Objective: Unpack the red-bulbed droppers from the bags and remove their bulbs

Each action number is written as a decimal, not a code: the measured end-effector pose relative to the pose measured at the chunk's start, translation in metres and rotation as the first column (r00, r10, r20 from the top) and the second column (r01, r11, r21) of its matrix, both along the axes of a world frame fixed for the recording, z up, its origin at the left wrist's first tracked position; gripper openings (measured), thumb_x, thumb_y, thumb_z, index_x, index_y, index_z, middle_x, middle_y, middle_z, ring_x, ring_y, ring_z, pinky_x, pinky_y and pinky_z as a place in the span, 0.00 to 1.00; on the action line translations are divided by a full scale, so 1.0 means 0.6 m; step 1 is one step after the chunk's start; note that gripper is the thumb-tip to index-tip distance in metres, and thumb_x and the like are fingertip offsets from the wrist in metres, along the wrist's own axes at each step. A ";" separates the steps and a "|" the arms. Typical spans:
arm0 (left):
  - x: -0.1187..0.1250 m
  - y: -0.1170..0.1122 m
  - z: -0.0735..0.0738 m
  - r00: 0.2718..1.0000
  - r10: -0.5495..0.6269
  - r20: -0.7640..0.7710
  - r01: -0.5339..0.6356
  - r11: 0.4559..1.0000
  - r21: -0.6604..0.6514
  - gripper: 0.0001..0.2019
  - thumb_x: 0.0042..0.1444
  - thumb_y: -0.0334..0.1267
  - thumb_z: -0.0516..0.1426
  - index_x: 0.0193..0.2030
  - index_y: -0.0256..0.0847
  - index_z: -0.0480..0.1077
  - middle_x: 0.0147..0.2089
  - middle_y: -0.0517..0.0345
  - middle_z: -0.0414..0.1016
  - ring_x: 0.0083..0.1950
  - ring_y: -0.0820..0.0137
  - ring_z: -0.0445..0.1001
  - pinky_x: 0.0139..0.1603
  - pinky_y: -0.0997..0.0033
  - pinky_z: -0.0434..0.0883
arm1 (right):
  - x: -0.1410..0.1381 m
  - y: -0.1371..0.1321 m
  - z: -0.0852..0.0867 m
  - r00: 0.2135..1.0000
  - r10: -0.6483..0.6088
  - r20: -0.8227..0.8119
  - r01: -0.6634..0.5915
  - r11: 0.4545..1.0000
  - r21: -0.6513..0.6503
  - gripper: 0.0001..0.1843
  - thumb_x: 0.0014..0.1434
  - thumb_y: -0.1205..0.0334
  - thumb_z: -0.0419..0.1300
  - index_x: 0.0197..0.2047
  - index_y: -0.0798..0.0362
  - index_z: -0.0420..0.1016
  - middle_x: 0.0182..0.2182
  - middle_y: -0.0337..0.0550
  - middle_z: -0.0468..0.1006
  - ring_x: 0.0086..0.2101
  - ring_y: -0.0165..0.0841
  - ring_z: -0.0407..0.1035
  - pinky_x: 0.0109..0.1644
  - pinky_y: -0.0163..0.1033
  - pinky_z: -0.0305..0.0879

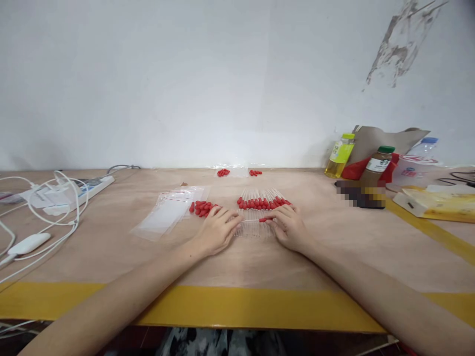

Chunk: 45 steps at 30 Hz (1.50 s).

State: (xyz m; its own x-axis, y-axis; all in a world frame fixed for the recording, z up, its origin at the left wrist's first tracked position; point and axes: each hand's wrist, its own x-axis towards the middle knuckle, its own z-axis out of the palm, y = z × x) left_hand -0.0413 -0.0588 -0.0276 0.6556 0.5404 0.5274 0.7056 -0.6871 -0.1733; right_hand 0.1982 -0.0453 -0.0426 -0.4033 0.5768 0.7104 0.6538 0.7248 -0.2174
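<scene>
My left hand (218,228) rests on the table with fingers curled at the left end of a row of clear glass tubes (253,227). My right hand (288,226) pinches a tube with a red rubber cap at its tip (262,219). Behind the hands lies a row of finished droppers with red caps (263,202). A loose pile of red caps (201,207) sits just beyond my left hand.
Clear plastic bags (168,211) lie left of the caps. More red caps (223,172) sit at the wall. White cables and a power strip (63,195) are at far left. Bottles (340,155), a brown paper bag (386,139) and a yellow packet (441,203) stand at right.
</scene>
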 end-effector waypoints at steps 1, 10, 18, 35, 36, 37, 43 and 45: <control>0.004 0.000 -0.002 0.999 -0.019 -0.031 0.019 1.000 -0.012 0.13 0.61 0.37 0.46 0.47 0.41 0.68 0.40 0.52 0.71 0.43 0.65 0.66 0.46 0.61 0.58 | -0.007 -0.005 -0.003 1.000 0.010 0.004 -0.010 1.000 0.010 0.10 0.59 0.62 0.50 0.34 0.51 0.72 0.31 0.41 0.75 0.34 0.31 0.63 0.45 0.41 0.48; 0.022 -0.002 -0.021 0.997 -0.043 0.056 0.040 0.998 0.048 0.12 0.60 0.37 0.47 0.35 0.40 0.71 0.28 0.56 0.70 0.34 0.69 0.65 0.41 0.63 0.56 | -0.021 -0.010 -0.016 0.993 0.017 0.117 -0.032 0.991 0.129 0.10 0.57 0.55 0.54 0.32 0.51 0.73 0.30 0.41 0.75 0.33 0.32 0.62 0.44 0.43 0.48; 0.017 -0.005 -0.021 0.995 -0.050 0.087 0.048 0.999 0.020 0.11 0.58 0.35 0.49 0.32 0.41 0.72 0.25 0.58 0.70 0.33 0.69 0.63 0.41 0.62 0.55 | -0.013 -0.009 -0.016 0.970 0.039 0.240 -0.087 0.977 0.192 0.11 0.59 0.59 0.52 0.31 0.49 0.74 0.21 0.37 0.68 0.31 0.30 0.60 0.48 0.43 0.46; 0.016 -0.005 -0.027 0.992 -0.067 0.109 0.065 0.998 0.024 0.12 0.60 0.35 0.47 0.34 0.39 0.72 0.26 0.57 0.70 0.29 0.71 0.64 0.32 0.68 0.59 | -0.012 -0.015 -0.013 0.967 0.090 0.240 -0.133 0.977 0.169 0.11 0.58 0.66 0.50 0.33 0.50 0.73 0.20 0.36 0.67 0.30 0.29 0.59 0.49 0.44 0.47; 0.015 -0.005 -0.029 0.991 -0.073 0.114 0.070 0.997 0.029 0.12 0.59 0.34 0.47 0.34 0.39 0.72 0.26 0.57 0.70 0.28 0.71 0.64 0.31 0.68 0.59 | -0.012 -0.014 -0.014 0.968 0.090 0.233 -0.132 0.976 0.172 0.11 0.58 0.66 0.50 0.33 0.50 0.73 0.20 0.36 0.67 0.30 0.29 0.59 0.49 0.44 0.47; 0.013 -0.004 -0.031 0.989 -0.079 0.127 0.076 0.997 0.032 0.12 0.59 0.33 0.47 0.34 0.39 0.71 0.26 0.57 0.70 0.28 0.72 0.65 0.31 0.69 0.60 | -0.010 -0.012 -0.014 0.970 0.089 0.225 -0.130 0.976 0.172 0.11 0.58 0.65 0.50 0.33 0.50 0.74 0.19 0.36 0.67 0.29 0.29 0.59 0.49 0.44 0.48; -0.014 0.008 -0.040 0.928 0.030 0.370 -0.006 0.998 -0.066 0.11 0.60 0.34 0.47 0.38 0.39 0.70 0.31 0.56 0.68 0.32 0.73 0.67 0.33 0.74 0.66 | 0.041 0.023 -0.014 0.988 -0.151 -0.018 0.152 0.984 0.093 0.11 0.57 0.59 0.52 0.32 0.51 0.75 0.24 0.40 0.72 0.31 0.31 0.64 0.46 0.43 0.52; -0.017 0.012 -0.040 0.916 0.074 0.393 -0.039 0.995 -0.095 0.11 0.60 0.33 0.46 0.41 0.39 0.69 0.33 0.55 0.67 0.34 0.72 0.68 0.36 0.73 0.67 | 0.060 0.039 -0.014 0.962 -0.264 -0.072 0.264 0.964 -0.008 0.11 0.55 0.57 0.54 0.34 0.51 0.76 0.26 0.42 0.72 0.32 0.33 0.65 0.42 0.42 0.55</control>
State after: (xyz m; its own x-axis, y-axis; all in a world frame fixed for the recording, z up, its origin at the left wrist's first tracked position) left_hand -0.0516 -0.0515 -0.0517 0.3696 0.6236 0.6889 0.7427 -0.6438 0.1843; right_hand 0.2344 -0.0219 -0.0512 -0.1846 0.6548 0.7329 0.8046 0.5290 -0.2699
